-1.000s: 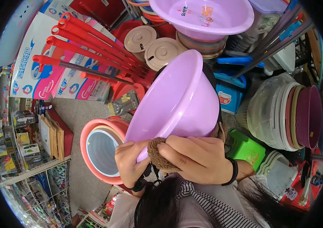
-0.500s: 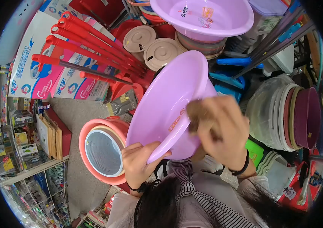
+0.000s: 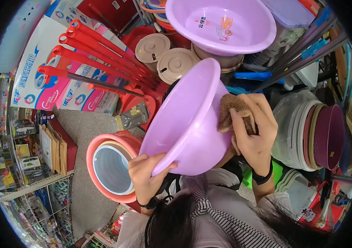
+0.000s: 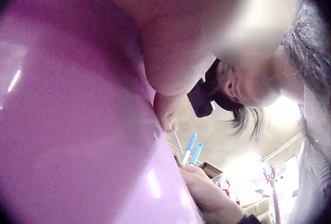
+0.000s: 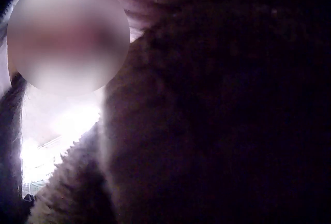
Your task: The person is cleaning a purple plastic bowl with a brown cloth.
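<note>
A glossy light-purple basin [image 3: 180,120] is held tilted on its side in front of the body, its hollow facing left in the head view. My left hand [image 3: 146,171] pinches its lower rim, thumb on the outer side. My right hand [image 3: 258,128] grips a bunched brown cloth [image 3: 229,113] and holds it against the basin's outer wall near the upper right. In the left wrist view the purple wall [image 4: 77,131] fills the left side, with the right hand [image 4: 212,198] beyond its edge. Dark folds of cloth [image 5: 77,177] cover most of the right wrist view.
Another purple basin [image 3: 221,25] sits on a stack at the back. Red-handled poles [image 3: 101,58] lean by printed boxes [image 3: 39,58] at left. Nested baskets [image 3: 112,169] stand on the floor. Stacked tubs [image 3: 327,136] are at right, a green stool [image 3: 269,171] below, and a goods rack [image 3: 35,186] far left.
My right hand has carried the cloth from the lower rim beside the left hand, up and right to the basin's outer wall. The left hand keeps its hold on the rim, and the basin has turned slightly.
</note>
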`<act>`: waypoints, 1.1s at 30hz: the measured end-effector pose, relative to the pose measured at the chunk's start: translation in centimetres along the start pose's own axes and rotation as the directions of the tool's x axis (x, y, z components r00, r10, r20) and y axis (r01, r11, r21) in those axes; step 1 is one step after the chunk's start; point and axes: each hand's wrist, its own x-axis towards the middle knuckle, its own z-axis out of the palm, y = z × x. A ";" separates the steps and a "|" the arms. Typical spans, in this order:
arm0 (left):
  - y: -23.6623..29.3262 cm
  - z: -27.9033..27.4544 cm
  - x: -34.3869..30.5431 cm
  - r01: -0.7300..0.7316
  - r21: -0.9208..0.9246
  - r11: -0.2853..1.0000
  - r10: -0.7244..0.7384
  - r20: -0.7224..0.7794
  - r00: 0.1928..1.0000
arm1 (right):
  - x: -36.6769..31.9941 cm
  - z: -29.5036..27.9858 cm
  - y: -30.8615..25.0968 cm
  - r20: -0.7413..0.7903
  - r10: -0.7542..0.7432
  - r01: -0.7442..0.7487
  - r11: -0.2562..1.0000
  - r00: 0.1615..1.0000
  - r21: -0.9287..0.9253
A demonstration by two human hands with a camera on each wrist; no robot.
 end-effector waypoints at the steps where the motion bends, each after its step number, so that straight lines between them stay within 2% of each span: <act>1: 0.0 0.0 0.1 0.020 -0.032 0.999 -0.020 -0.026 0.999 | 0.1 -0.2 0.4 -0.010 0.054 -0.054 0.998 0.998 0.008; 5: 0.4 0.2 0.7 0.050 -0.063 0.997 -0.056 -0.083 0.995 | 1.1 -0.7 0.7 0.007 0.152 -0.152 0.988 0.988 0.014; 6: 0.6 0.6 0.9 0.134 -0.081 0.988 -0.140 -0.084 0.987 | 1.5 -0.7 0.7 0.003 0.148 -0.148 0.989 0.989 0.011; 7: 0.7 1.0 1.1 0.217 -0.099 0.971 -0.225 -0.082 0.971 | 1.9 -0.5 0.6 0.034 0.226 -0.228 0.973 0.973 0.038; 8: 0.3 1.5 0.9 0.209 -0.134 0.969 -0.222 -0.092 0.971 | 2.2 -0.2 0.5 0.069 0.304 -0.308 0.949 0.950 0.063; 9: -0.1 2.1 0.8 0.208 -0.135 0.969 -0.221 -0.093 0.971 | 2.1 0.4 0.9 0.123 0.299 -0.303 0.953 0.946 0.016; 11: -0.7 2.9 0.3 0.345 -0.261 0.902 -0.371 -0.059 0.927 | 2.7 1.7 0.4 0.156 0.144 -0.129 0.986 0.977 -0.105; 12: -1.1 3.1 0.1 0.348 -0.305 0.886 -0.378 -0.042 0.925 | 2.7 2.5 0.5 0.181 0.088 -0.066 0.990 0.980 -0.125; 13: -1.2 3.1 0.3 0.348 -0.305 0.886 -0.378 -0.042 0.925 | 3.1 2.8 0.1 0.181 0.088 -0.066 0.990 0.980 -0.125; 15: -1.3 3.2 0.5 0.264 -0.305 0.915 -0.289 -0.038 0.957 | 3.4 3.4 -0.8 0.219 -0.031 0.070 0.983 0.975 -0.171; 17: -1.6 3.8 0.2 0.275 -0.308 0.911 -0.300 -0.034 0.953 | 2.8 4.3 -0.4 0.258 -0.148 0.208 0.952 0.955 -0.224; 20: -2.3 4.0 -0.3 0.327 -0.362 0.873 -0.358 -0.021 0.934 | 2.4 4.5 -1.5 0.313 -0.156 0.200 0.973 0.937 -0.113; 21: -2.4 3.9 -0.2 0.363 -0.414 0.835 -0.402 -0.007 0.915 | 2.1 4.3 -2.0 0.370 -0.202 0.265 0.956 0.907 -0.126; 23: -1.8 3.5 0.1 0.382 -0.387 0.839 -0.416 -0.002 0.910 | 1.0 4.1 -2.4 0.422 -0.334 0.393 0.917 0.843 -0.059; 25: -1.2 3.5 1.1 0.323 -0.399 0.858 -0.381 -0.075 0.921 | -0.6 4.1 -2.7 0.539 -0.433 0.506 0.863 0.723 0.015; 26: -1.1 3.9 1.3 0.309 -0.444 0.841 -0.401 -0.129 0.907 | -1.4 4.4 -2.4 0.541 -0.486 0.552 0.832 0.686 0.048; 29: -1.5 3.4 1.1 0.288 -0.419 0.861 -0.349 -0.075 0.934 | -1.2 4.1 -2.1 0.538 -0.444 0.536 0.844 0.716 -0.018; 30: -1.7 3.3 0.6 0.365 -0.488 0.793 -0.441 -0.046 0.896 | -0.7 4.3 -1.8 0.474 -0.417 0.487 0.873 0.775 -0.028; 31: -1.8 3.3 0.5 0.366 -0.488 0.792 -0.443 -0.047 0.895 | 0.3 3.5 -1.9 0.471 -0.347 0.435 0.896 0.811 -0.087; 33: -2.2 3.1 0.4 0.289 -0.415 0.862 -0.360 -0.102 0.927 | 1.7 3.1 0.1 0.334 -0.177 0.221 0.970 0.926 -0.100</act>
